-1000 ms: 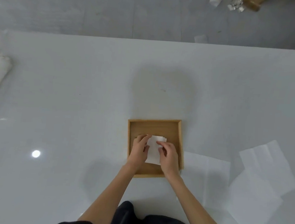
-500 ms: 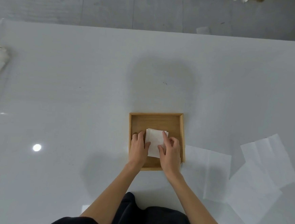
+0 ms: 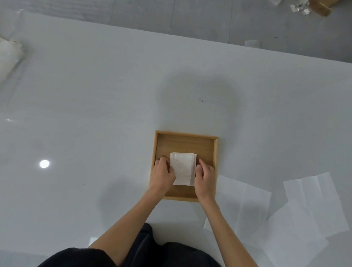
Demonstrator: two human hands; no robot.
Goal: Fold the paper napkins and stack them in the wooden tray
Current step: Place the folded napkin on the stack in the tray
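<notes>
left hand [image 3: 164,174], right hand [image 3: 206,179] pinch napkin [image 3: 183,168] edges; far tray [image 3: 186,135] open

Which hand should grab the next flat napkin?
Right, most likely. The flat napkins lie to the right of the wooden tray, just beside the right hand. The left hand is on the other side of the folded napkin, so it would need to cross over.

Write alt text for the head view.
The left hand and right hand grip the sides of a folded napkin stack in a wooden tray on a white table. Unfolded napkins lie to the tray's right.
</notes>
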